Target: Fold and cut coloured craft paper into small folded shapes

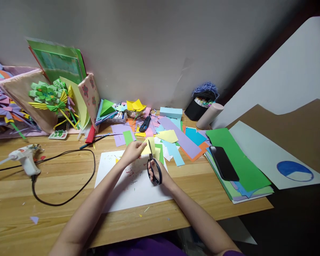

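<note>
My left hand (133, 152) pinches the left side of a small yellow paper piece (147, 147) above the desk. Black-handled scissors (158, 173) are gripped in my right hand (161, 171), fingers through the handle loops. Their blades point away from me and lie against the yellow paper; whether they are cutting into it I cannot tell. Beneath both hands is a white sheet (114, 199) with red and dark specks on it. Green and pale yellow paper pieces (160, 153) lie just behind the scissors.
Coloured paper scraps (173, 133) and a utility knife (145, 123) lie beyond my hands. A glue gun (26, 158) with a looped black cord is at left. At right, a phone (224, 163) rests on green paper (252, 174). Paper flowers (48, 93) stand back left.
</note>
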Available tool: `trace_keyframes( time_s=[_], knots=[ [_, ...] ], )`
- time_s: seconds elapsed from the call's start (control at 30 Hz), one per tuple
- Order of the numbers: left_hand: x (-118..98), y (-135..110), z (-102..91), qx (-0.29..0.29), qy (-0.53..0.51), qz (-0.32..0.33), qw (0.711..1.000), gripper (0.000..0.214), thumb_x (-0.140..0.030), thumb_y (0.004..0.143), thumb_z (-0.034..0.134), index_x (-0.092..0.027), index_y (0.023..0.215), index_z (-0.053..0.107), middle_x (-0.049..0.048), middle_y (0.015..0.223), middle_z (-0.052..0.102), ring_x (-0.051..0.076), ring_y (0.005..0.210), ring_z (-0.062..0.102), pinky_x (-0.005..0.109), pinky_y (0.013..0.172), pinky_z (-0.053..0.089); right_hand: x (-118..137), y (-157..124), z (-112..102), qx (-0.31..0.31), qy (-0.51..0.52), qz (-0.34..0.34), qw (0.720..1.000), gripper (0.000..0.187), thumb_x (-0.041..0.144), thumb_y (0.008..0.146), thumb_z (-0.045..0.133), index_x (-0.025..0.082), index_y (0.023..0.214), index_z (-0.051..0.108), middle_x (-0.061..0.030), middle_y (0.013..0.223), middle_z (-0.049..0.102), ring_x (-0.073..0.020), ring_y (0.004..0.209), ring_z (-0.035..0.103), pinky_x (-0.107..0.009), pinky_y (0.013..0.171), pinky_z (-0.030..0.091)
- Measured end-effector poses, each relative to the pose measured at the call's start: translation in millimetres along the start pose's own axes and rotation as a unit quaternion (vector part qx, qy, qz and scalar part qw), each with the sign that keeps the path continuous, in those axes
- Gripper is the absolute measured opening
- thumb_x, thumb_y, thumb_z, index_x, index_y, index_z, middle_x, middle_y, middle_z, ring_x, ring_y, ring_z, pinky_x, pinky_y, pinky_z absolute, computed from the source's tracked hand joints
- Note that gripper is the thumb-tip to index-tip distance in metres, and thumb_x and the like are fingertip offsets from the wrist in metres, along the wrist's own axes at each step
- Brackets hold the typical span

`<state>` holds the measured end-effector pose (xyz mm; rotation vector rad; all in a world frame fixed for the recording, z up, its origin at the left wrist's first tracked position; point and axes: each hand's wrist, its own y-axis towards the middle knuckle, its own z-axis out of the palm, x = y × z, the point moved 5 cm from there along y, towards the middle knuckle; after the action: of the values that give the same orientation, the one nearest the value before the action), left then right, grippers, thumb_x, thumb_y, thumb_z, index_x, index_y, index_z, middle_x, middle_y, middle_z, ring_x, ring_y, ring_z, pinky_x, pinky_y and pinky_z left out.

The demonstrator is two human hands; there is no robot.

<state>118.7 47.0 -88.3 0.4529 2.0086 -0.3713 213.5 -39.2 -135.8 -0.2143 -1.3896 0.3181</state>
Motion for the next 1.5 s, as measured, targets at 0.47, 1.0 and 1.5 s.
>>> trace_keyframes(
  time_s=[0.47,1.0,1.5],
  knots=[
    [-2.1,-1.2,6.5,0.034,-0.067,-0.020,0.997,0.042,-0.053,0.076,0.043,-0.018,0.054,0.033,-0.0088,0.040,0.029,0.006,0.031,0.040,0.015,0.034,0.026,1.4,-1.4,-4.8,-0.021,-0.027,-0.030,0.999,0.055,0.074,0.063,0.042,0.019,0.067,0.042,0.0092,0.039,0.038,-0.0064,0.029,0.040,-0.017,0.029,0.033],
    [-3.3,-3.0,10.3,0.057,-0.079,-0.038,0.995,0.043,-0.055,0.073,0.044,-0.019,0.054,0.031,-0.0090,0.040,0.026,0.006,0.031,0.041,0.016,0.033,0.025,3.4,-1.7,-8.1,-0.024,-0.057,-0.072,0.995,0.053,0.071,0.066,0.044,0.019,0.072,0.044,0.0084,0.043,0.040,-0.0066,0.031,0.043,-0.017,0.031,0.035],
    [24.1,-1.3,-44.6,-0.025,0.227,-0.093,0.969,0.042,-0.052,0.073,0.047,-0.018,0.049,0.046,0.0003,0.046,0.045,0.016,0.050,0.049,0.023,0.046,0.028,-4.1,4.0,-7.6,0.074,0.082,0.043,0.993,0.078,0.090,0.045,0.018,0.019,0.065,0.041,0.0069,0.037,0.039,-0.0101,0.029,0.043,-0.022,0.032,0.038]
  ],
)
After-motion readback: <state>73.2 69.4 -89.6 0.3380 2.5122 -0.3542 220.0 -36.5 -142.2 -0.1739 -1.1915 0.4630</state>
